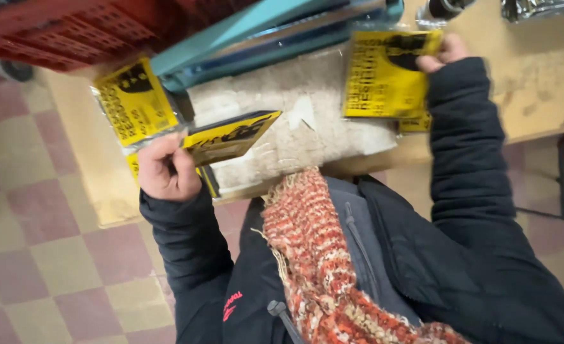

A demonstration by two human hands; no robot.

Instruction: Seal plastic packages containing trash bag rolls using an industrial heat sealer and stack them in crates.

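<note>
My left hand (165,169) grips a flat yellow and black packet (228,135) that juts out to the right over the table. A second yellow packet in clear wrap (135,102) sits just above that hand; whether the hand also holds it is unclear. At the upper right, my right hand (446,52) pinches the top corner of another yellow and black packet (384,75), held flat above the table. One more yellow packet (415,124) peeks out beneath it.
A worn wooden table (536,83) carries a white padded mat (307,121) and a teal bar-shaped machine (263,32). A red plastic crate (59,28) sits at the upper left. Checkered floor tiles (46,255) lie to the left. My dark jacket and orange knitted scarf (320,267) fill the foreground.
</note>
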